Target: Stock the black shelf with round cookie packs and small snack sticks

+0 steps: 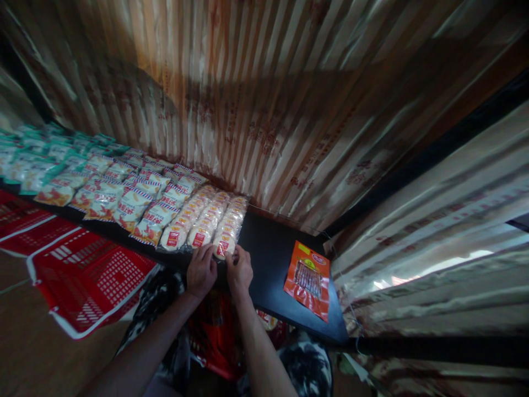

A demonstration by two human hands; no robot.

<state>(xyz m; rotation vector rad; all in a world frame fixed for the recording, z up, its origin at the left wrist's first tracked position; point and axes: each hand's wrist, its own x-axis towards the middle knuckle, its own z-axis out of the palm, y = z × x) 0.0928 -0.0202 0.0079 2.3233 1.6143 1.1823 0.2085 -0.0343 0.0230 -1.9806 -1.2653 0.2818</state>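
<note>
Both hands meet at the front end of a row of round packaged crackers point(225, 241) on a black shelf point(264, 242). My left hand point(202, 271) has its fingertips at the left edge of the front pack. From the other side, my right hand point(239, 271) pinches that same pack's lower right edge. Each pack is clear plastic with a red label and a pale round cracker inside. Two similar rows of crackers point(198, 236) lie directly to the left, the packs overlapping one another.
White-and-blue snack bags point(155, 218) and green snack bags point(41, 173) fill the shelf's left. An orange packet point(309, 278) lies near its right end. Red baskets point(95, 275) stand in front on the left. Striped plastic sheeting point(231, 99) hangs behind; a dark frame bar point(421, 154) crosses at right.
</note>
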